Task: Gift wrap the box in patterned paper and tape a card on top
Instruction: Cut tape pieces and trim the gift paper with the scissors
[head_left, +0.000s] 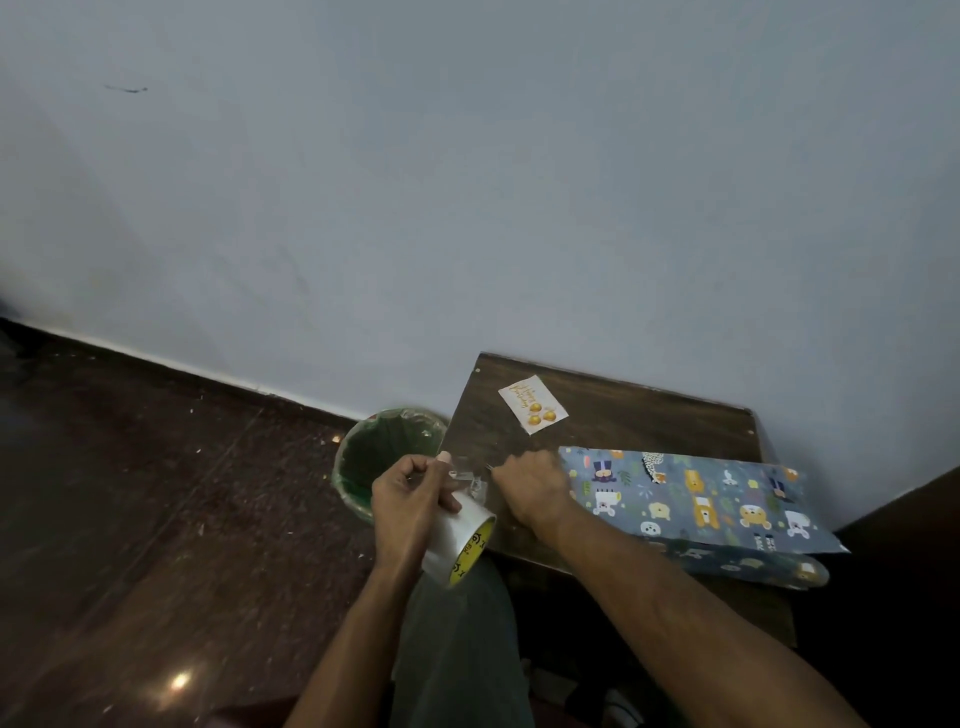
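I see the left hand (410, 499) gripping a tape roll (460, 540), fingers curled round it, just off the table's (623, 410) left edge and above the bin (384, 457). The right hand (535, 488) sits at that same edge with its fingers curled, pinching something thin at the roll's free end; a clear strip of tape (467, 475) runs between the two hands. I cannot make out what the right fingers grip beyond that.

The box (691, 499), in blue animal-print paper, lies on the table's near right part, its left end touching the right hand and its right end jutting past the table's front edge. The card (532, 404) lies flat near the far left corner, well apart from the box, with bare tabletop between them and along the back edge by the wall (467, 182). The table stands against the wall. To the left, the dark floor (156, 493) is open, speckled with scraps.

The card bears gold script, too small for me to read. The roll's yellow core has black print, also illegible.
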